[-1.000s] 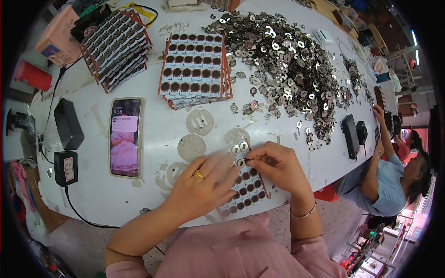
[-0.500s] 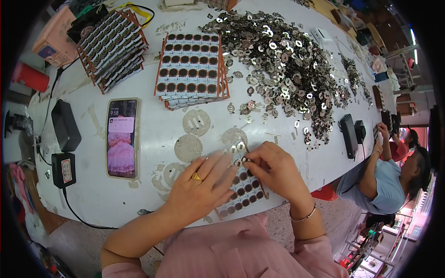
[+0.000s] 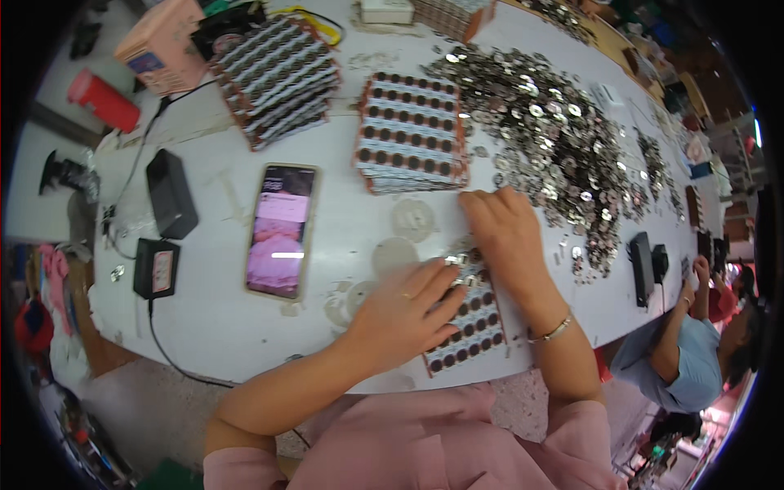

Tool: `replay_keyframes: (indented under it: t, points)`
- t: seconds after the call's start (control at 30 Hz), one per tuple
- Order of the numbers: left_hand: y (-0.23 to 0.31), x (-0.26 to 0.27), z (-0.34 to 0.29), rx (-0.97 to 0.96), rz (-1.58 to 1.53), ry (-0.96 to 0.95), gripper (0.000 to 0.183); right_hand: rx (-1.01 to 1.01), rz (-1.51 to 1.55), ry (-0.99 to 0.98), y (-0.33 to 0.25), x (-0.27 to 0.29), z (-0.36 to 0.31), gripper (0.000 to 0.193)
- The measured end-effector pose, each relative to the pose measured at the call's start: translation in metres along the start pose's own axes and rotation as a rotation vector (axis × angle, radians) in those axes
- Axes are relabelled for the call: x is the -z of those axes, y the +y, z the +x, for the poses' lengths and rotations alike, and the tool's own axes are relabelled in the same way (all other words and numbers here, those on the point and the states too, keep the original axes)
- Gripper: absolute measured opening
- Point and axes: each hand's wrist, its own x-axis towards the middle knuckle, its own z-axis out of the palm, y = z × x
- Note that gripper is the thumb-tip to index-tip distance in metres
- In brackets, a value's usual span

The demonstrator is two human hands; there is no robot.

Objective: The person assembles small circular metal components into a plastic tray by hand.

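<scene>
Near the table's front edge lies a flat panel with rows of dark round pieces. Shiny small metal pieces sit at its far end. My left hand, slightly blurred, lies over the panel's left side with fingers stretched toward those pieces. Beyond the panel, my right hand reaches forward with bent fingers. Its fingertips are close to the front right corner of a stack of similar panels, and what they touch is hidden. A big heap of small metal pieces spreads to the right of that stack.
A phone lies left of my hands. Farther left are black power adapters with a cable, a second panel stack, a pink box and a red cup. At right, a person in blue sits beside the table.
My right hand has left the panel and moved forward toward the stack and the heap. My left hand stays over the panel. The whole view has shifted, moving the table things rightward.
</scene>
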Motion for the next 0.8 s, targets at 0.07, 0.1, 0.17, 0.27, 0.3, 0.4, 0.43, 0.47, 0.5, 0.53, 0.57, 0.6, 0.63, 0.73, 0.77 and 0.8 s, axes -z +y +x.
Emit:
replay_keyframes:
  t: [0.07,0.1,0.17,0.27,0.3,0.4,0.43,0.47,0.5,0.53,0.57,0.6,0.63,0.73,0.77,0.8]
  points:
    - [-0.003,-0.002,-0.002,-0.04,-0.083,0.135,0.053,-0.028,0.037,0.036,0.003,0.004,0.0,0.034]
    - [-0.004,-0.005,-0.004,-0.007,-0.125,0.178,0.053,-0.013,0.062,0.047,-0.001,0.009,-0.001,0.034]
    - [-0.006,-0.002,-0.006,0.092,-0.161,0.193,0.052,-0.397,0.64,-0.042,-0.017,0.024,-0.007,0.027]
    - [-0.012,0.008,-0.007,0.162,-0.178,0.163,0.048,-0.665,1.143,-0.132,-0.033,0.039,-0.027,0.022]
    - [-0.014,0.011,-0.005,0.149,-0.143,0.119,0.045,-0.671,1.14,-0.129,-0.04,0.042,-0.036,0.022]
    - [-0.021,0.013,-0.006,0.097,-0.147,0.024,0.046,-0.878,1.331,-0.141,-0.058,0.044,-0.051,0.023]
    - [-0.021,0.013,-0.005,0.09,-0.17,0.028,0.046,-0.926,1.383,-0.166,-0.064,0.044,-0.054,0.025]
    - [-0.022,0.018,-0.005,0.113,-0.169,-0.002,0.045,-0.976,1.431,-0.19,-0.07,0.043,-0.057,0.027]
    - [-0.022,0.021,-0.006,0.139,-0.164,-0.034,0.045,-0.976,1.459,-0.216,-0.072,0.038,-0.062,0.032]
    - [-0.023,0.025,-0.006,0.13,-0.19,-0.029,0.045,-0.985,1.439,-0.234,-0.076,0.037,-0.063,0.033]
    - [-0.023,0.028,-0.006,0.151,-0.203,-0.05,0.045,-1.015,1.404,-0.263,-0.078,0.039,-0.061,0.033]
    - [-0.025,0.032,-0.006,0.17,-0.211,-0.073,0.045,-1.042,1.373,-0.288,-0.081,0.042,-0.059,0.032]
    - [-0.025,0.033,-0.006,0.18,-0.259,-0.087,0.044,-1.055,1.354,-0.285,-0.082,0.042,-0.06,0.032]
    - [-0.029,0.031,-0.009,0.153,-0.256,-0.093,0.045,-1.056,1.341,-0.319,-0.084,0.043,-0.062,0.026]
    - [-0.029,0.03,-0.008,0.157,-0.259,-0.091,0.045,-1.078,1.337,-0.359,-0.084,0.046,-0.061,0.024]
    - [-0.028,0.03,-0.009,0.148,-0.266,-0.089,0.046,-1.099,1.336,-0.402,-0.085,0.047,-0.06,0.021]
